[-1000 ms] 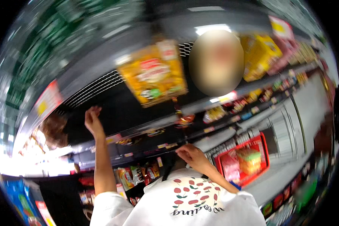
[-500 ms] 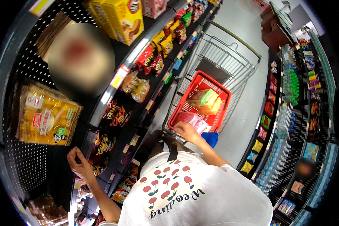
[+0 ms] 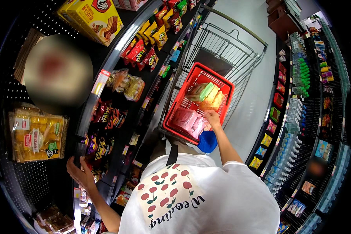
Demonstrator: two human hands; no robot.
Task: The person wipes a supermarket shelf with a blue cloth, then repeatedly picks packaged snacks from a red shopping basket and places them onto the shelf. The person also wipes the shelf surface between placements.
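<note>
Pink, clear-wrapped packs (image 3: 184,118); right hand (image 3: 212,118) alongside, grip unclear; left hand (image 3: 81,174) unclenched.

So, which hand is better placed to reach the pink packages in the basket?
Likely the right hand: it is at the red shopping basket, close to the pink packages. The left hand is away by the shelf edge.

red basket (image 3: 229,90) with pink packs (image 3: 186,118) and green-and-yellow packs (image 3: 211,97); leftward, black shelf (image 3: 59,180) with yellow box (image 3: 90,21), bagged snacks (image 3: 138,54)
</note>
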